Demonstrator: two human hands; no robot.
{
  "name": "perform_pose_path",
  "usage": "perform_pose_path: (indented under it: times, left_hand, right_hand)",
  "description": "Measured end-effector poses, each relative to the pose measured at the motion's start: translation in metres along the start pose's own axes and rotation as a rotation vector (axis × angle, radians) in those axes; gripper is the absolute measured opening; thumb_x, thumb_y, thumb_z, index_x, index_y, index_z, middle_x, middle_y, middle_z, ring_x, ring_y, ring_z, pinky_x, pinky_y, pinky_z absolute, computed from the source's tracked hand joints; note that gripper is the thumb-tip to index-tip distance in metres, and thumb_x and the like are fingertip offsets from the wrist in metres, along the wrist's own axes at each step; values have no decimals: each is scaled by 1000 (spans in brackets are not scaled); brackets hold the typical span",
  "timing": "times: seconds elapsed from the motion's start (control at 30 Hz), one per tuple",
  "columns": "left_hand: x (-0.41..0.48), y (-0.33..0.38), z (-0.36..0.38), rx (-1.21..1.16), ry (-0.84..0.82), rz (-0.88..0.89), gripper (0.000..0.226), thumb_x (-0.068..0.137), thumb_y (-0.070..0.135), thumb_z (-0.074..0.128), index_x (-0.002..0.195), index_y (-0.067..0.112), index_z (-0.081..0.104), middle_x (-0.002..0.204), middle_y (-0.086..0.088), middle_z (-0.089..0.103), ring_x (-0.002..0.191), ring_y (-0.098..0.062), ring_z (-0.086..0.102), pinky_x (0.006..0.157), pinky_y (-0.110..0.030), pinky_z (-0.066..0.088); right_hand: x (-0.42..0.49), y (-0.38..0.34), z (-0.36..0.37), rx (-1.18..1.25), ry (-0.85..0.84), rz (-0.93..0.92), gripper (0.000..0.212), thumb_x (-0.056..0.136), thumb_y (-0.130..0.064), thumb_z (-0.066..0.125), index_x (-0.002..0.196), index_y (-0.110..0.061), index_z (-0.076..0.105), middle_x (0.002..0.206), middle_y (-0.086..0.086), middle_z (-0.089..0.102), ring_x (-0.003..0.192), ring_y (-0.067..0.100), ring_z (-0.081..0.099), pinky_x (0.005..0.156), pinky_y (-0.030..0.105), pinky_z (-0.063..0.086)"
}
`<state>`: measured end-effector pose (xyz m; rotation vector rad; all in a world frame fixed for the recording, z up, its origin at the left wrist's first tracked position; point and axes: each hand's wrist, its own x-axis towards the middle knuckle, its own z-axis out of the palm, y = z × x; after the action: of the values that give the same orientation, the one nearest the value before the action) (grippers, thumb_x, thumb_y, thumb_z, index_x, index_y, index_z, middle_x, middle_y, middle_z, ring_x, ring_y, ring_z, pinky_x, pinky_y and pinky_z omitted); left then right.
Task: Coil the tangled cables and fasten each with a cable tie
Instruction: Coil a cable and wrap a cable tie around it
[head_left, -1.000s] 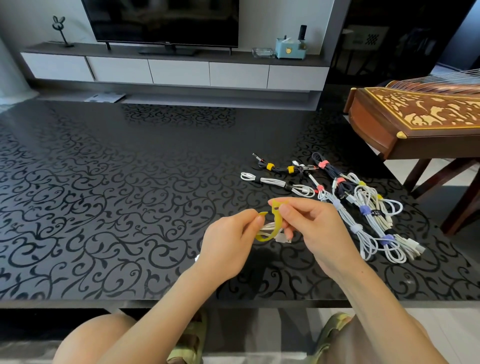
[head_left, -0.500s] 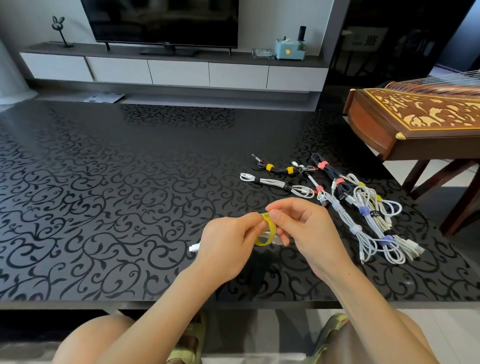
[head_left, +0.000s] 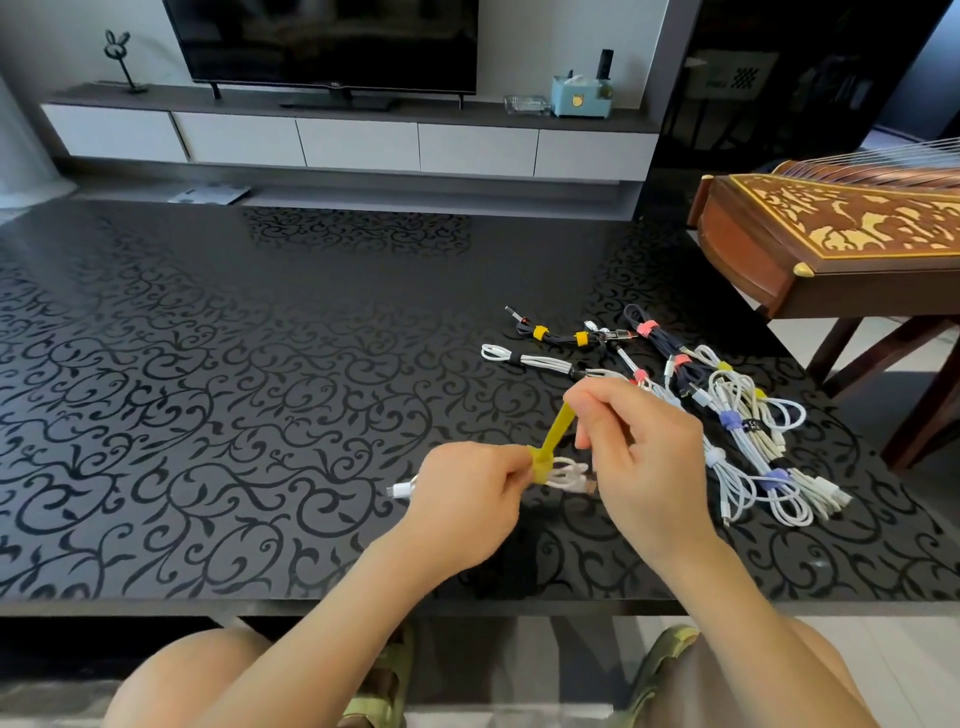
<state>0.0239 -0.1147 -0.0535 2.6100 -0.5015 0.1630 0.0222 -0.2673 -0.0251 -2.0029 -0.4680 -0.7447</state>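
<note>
My left hand (head_left: 467, 506) grips a small coiled white cable (head_left: 569, 475) just above the black patterned table (head_left: 208, 389); one white plug sticks out to the left of the fist. A yellow cable tie (head_left: 550, 441) is looped round the coil beside my left thumb. My right hand (head_left: 639, 452) pinches the tie's free end and holds it taut, up and to the right. Behind and right of my hands lie several bundled cables (head_left: 737, 415), white and dark, bound with yellow, pink, purple and black ties.
A carved wooden zither (head_left: 831, 234) on a stand sits past the table's right edge. Beyond the table's far edge are a low white TV cabinet (head_left: 353, 140) and a television. The table's near edge runs just above my knees.
The tie was a slack open loop between my hands. Now it is cinched round the white coil, and my right hand has drawn its tail up and out straight.
</note>
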Motion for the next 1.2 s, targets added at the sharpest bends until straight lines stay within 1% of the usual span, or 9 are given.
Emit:
perform_pose_path:
  times: [0.1, 0.23, 0.37, 0.57, 0.73, 0.87, 1.07, 1.13, 1.2]
  left_hand:
    - [7, -1, 1, -33, 114, -70, 19, 94, 21, 49, 88, 22, 67, 55, 3, 44, 61, -20, 45, 51, -30, 24]
    - [10, -7, 0, -133, 316, -167, 28, 93, 20, 54, 114, 33, 68, 60, -1, 62, 60, -21, 55, 53, -26, 33]
    - [11, -13, 0, -170, 419, -146, 24, 91, 16, 59, 110, 23, 72, 53, 0, 60, 51, -19, 54, 51, -15, 29]
    - [9, -6, 7, -64, 453, 155, 34, 85, 20, 44, 95, 11, 75, 47, 4, 48, 40, -17, 46, 36, -29, 40]
    - [7, 0, 10, -52, 435, 177, 34, 86, 21, 43, 101, 6, 71, 60, 1, 64, 52, -19, 61, 47, -27, 47]
    - [4, -2, 8, -144, 449, 94, 29, 90, 33, 45, 80, 10, 59, 49, 6, 50, 42, -9, 44, 45, -13, 25]
    - [6, -2, 21, 17, 424, 223, 16, 81, 7, 54, 64, 7, 53, 49, 0, 43, 46, -20, 40, 38, -30, 34]
    - [5, -2, 20, -91, 361, 168, 14, 84, 11, 56, 70, 10, 57, 55, 0, 51, 52, -19, 48, 45, -32, 40]
    - [0, -1, 14, -451, 231, -6, 14, 92, 19, 56, 80, 16, 62, 69, 2, 65, 68, -13, 61, 63, -30, 48]
  right_hand:
    - [-5, -8, -4, 150, -30, 55, 20, 95, -19, 49, 78, -16, 61, 60, -9, 54, 54, 3, 50, 55, 15, 41]
    - [-5, -10, -1, 460, -103, 451, 25, 99, -14, 45, 77, -11, 56, 60, 0, 61, 48, 12, 51, 52, 25, 46]
    - [-4, -9, -1, 760, -192, 805, 28, 97, -8, 45, 72, -1, 56, 66, 14, 64, 55, 21, 63, 51, 26, 51]
    - [2, -4, -5, 864, -315, 1079, 24, 88, -8, 53, 65, -6, 57, 56, 10, 55, 41, 14, 45, 38, 20, 36]
    - [-2, -2, 2, 625, -470, 1055, 24, 92, -21, 58, 73, -7, 59, 40, -1, 34, 35, 9, 22, 37, 19, 18]
    - [1, -4, 0, 664, -302, 1009, 26, 97, -15, 50, 82, 0, 66, 37, -2, 25, 35, 10, 16, 39, 21, 14]
    - [1, -10, -3, 491, -190, 880, 25, 93, -8, 53, 76, -2, 71, 36, -6, 27, 37, 8, 21, 41, 17, 24]
    - [1, -12, -4, 451, -213, 805, 26, 93, -7, 52, 73, -6, 69, 36, -10, 30, 38, 5, 24, 43, 16, 26]
    - [0, -11, -4, 438, -262, 791, 26, 93, -6, 49, 73, -7, 66, 38, -10, 29, 38, 5, 24, 45, 21, 23]
